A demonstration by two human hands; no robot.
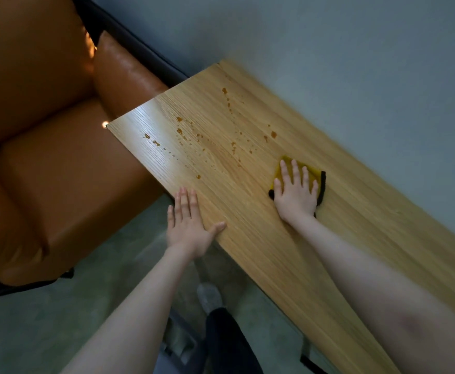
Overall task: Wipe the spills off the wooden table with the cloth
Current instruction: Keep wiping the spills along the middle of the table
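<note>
Yellow cloth (311, 171) lies flat under right hand (296, 191).

The long wooden tabletop (288, 238) is pale honey-brown with fine straight grain lines; the scattered liquid spills (194, 136) on it are amber-orange; the folded yellow cloth (312, 172) has a black edging; the leather sofa (45, 157) is burnt orange with dark trim; the floor (45, 319) is grey-green.
</note>
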